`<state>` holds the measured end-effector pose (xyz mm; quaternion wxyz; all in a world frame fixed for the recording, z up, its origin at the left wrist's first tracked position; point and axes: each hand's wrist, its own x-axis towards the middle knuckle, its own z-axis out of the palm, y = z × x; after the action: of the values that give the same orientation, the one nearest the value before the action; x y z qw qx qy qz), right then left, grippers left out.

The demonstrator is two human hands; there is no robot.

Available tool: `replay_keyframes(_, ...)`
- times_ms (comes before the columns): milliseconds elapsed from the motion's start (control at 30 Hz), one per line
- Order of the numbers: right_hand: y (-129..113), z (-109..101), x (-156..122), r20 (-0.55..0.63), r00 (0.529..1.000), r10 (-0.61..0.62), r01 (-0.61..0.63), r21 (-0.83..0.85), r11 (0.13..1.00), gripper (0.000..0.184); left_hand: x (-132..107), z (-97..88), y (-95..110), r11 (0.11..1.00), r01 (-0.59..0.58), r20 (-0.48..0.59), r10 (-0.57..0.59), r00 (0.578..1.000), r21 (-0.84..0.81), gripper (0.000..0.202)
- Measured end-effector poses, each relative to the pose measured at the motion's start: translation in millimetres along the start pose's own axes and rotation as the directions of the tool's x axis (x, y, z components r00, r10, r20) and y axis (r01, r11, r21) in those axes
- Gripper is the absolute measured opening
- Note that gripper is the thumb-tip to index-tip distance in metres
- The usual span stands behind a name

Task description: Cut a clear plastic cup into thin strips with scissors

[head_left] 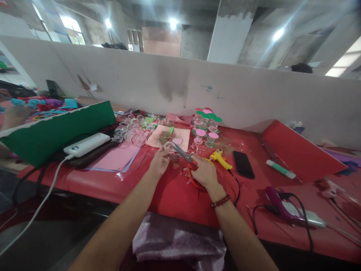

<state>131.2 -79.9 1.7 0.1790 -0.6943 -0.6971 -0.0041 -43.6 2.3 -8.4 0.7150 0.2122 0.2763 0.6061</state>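
Observation:
My right hand (203,172) is closed around the red-orange handles of a pair of scissors (182,153). Its grey blades point up and left, to the small clear plastic cup (169,145) that my left hand (160,162) pinches by its side. Blades and cup meet or overlap; I cannot tell whether they are cutting. Just beyond lies a pale pink sheet (184,135) with a brown smear, a bit of green paper and a pink paper disc (177,141). Small scraps are scattered under the scissors. To the right lies a yellow glue gun (222,160) with a black cord.
Cups topped with pink and green discs (213,135) stand behind, loose clear cups (132,130) at left. Around them are pink paper (115,156), a white power strip (87,145), a phone (243,164), a glue stick (280,169), green and red partitions. Another person's hand (17,116) shows far left.

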Motion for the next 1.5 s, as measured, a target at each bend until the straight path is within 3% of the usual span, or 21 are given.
replay_keyframes(400,0.4,2.3,-0.5,-0.013,1.0,0.012,-0.012,0.012,1.0,0.046,0.4,0.0,-0.8,0.999,-0.026,0.024,0.026,0.999,-0.034,0.038)
replay_keyframes(633,-3.1,-1.9,-1.2,0.004,1.0,0.007,-0.007,0.016,1.0,0.049,-1.1,2.1,-1.3,0.996,-0.061,-0.01,0.06,0.998,-0.065,0.038)
replay_keyframes(867,-2.6,-1.5,-1.6,-0.002,1.0,0.018,-0.018,0.001,1.0,0.05,-0.8,2.2,4.4,0.993,-0.012,-0.103,0.0,0.995,-0.117,0.025)
replay_keyframes(1133,-1.3,0.1,-1.7,-0.065,0.998,0.019,-0.017,0.029,0.999,0.049,2.8,-5.9,-2.4,0.999,0.033,0.078,-0.031,0.996,-0.015,0.049)
replay_keyframes(1267,-1.4,-1.9,-1.7,-0.073,0.997,0.027,-0.026,0.011,1.0,0.048,2.1,-7.5,-2.2,1.0,0.027,0.13,-0.028,0.991,0.015,0.047)
replay_keyframes(1500,0.3,-2.5,-0.8,-0.074,0.997,0.026,-0.027,-0.017,0.999,0.049,2.0,-5.5,0.3,0.999,0.04,0.05,-0.038,0.998,-0.034,0.034)
